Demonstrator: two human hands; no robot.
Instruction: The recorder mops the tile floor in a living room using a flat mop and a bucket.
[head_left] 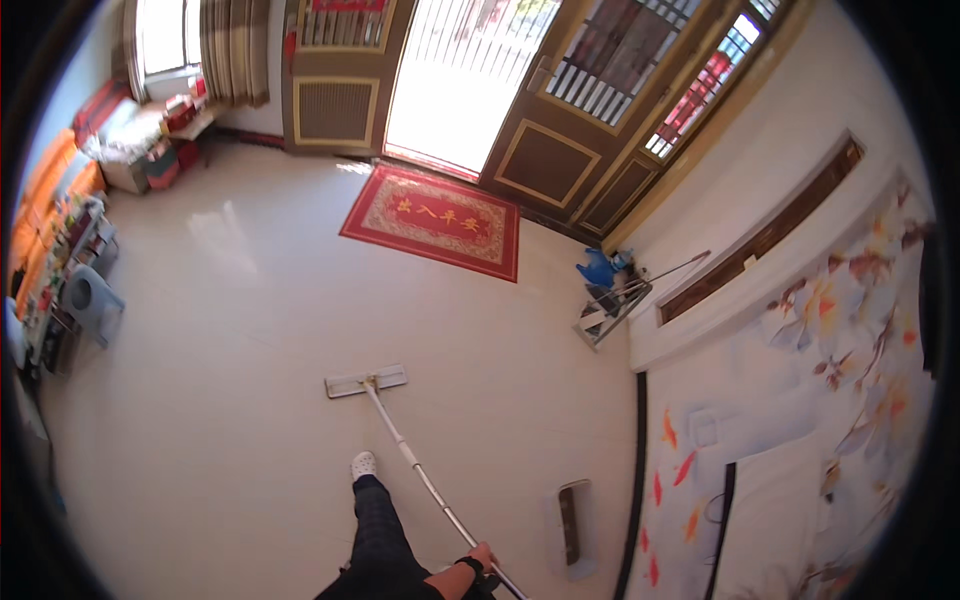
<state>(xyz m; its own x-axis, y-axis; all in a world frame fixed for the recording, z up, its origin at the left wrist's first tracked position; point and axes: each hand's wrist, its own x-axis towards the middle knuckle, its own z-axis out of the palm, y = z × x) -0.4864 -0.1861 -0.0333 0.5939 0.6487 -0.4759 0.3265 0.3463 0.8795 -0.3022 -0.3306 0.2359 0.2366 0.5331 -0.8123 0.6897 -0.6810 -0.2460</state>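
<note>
Mop (405,451) on floor (230,430), red mat (431,222) ahead, tub (586,535) nr R wall (690,385).

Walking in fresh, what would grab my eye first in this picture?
Most likely the red patterned mat on the pale floor, just inside the glaring open doorway at the top. Next, the long-handled mop, gripped by a hand near the lower edge, its flat head left of centre. At the lower right, red and orange fish stand out on the pale wall.

Left grip (482,557) around the pole (430,487) of a flat mop (366,382)
</note>
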